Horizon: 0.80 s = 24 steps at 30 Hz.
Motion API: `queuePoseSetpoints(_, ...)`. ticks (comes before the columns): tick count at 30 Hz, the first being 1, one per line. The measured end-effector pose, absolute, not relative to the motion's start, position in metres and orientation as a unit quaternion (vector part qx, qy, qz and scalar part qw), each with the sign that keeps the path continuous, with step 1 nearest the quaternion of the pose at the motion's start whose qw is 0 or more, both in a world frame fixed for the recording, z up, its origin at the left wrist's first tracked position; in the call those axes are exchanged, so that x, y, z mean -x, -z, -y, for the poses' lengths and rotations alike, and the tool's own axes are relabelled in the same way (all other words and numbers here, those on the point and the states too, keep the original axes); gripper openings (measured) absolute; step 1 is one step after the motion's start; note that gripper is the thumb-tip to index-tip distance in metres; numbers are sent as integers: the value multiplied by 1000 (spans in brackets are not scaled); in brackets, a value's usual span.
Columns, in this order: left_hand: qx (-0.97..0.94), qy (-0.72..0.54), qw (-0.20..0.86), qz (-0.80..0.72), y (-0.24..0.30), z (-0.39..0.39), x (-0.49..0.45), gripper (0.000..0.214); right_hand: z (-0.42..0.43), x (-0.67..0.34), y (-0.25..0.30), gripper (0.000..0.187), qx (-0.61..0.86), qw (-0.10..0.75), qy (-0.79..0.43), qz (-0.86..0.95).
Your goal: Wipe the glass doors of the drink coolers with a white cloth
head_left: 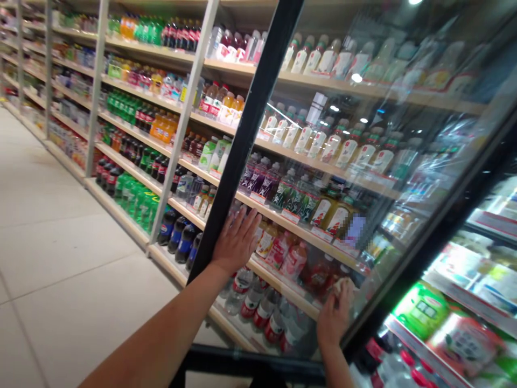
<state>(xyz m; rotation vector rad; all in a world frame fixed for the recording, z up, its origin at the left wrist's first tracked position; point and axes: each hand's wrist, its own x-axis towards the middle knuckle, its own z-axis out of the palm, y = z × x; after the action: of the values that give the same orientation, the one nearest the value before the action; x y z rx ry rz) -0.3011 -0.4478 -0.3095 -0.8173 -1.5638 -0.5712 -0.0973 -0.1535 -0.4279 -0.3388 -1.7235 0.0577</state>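
A glass door [307, 215] with a black frame stands swung out in front of me, tilted in the view. My left hand [236, 240] lies flat with its fingers stretched out, against the door's black edge and the glass beside it. Low on the right side of the pane, my right hand [334, 318] presses a pale, crumpled cloth [343, 291] to the glass. Its fingers are bent over the cloth, which is partly hidden by them. Reflected lights streak the upper part of the glass.
Through the glass and to the left, wooden shelves [226, 126] hold rows of drink bottles. At the right is a lit cooler with green packs [422, 310] and red-capped bottles [407, 366]. Pale floor tiles [60, 237] run along the left.
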Motion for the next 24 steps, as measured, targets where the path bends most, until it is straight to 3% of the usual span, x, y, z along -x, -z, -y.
queuePoseSetpoints(3, 354, 247, 601, 673, 310, 448, 301, 56, 211, 127, 419, 58, 103, 637, -14, 764)
queuePoseSetpoints(8, 355, 241, 603, 673, 311, 449, 302, 53, 288, 167, 430, 67, -78, 540, 59, 836)
queuePoseSetpoints(14, 355, 234, 607, 672, 311, 450, 301, 51, 290, 168, 399, 60, -189, 474, 125, 851)
queuePoseSetpoints(19, 353, 233, 612, 669, 310, 450, 301, 54, 240, 150, 307, 47, -157, 550, 151, 806)
queuePoseSetpoints(24, 353, 232, 617, 664, 311, 448, 302, 55, 207, 139, 221, 41, -41, 690, 69, 719)
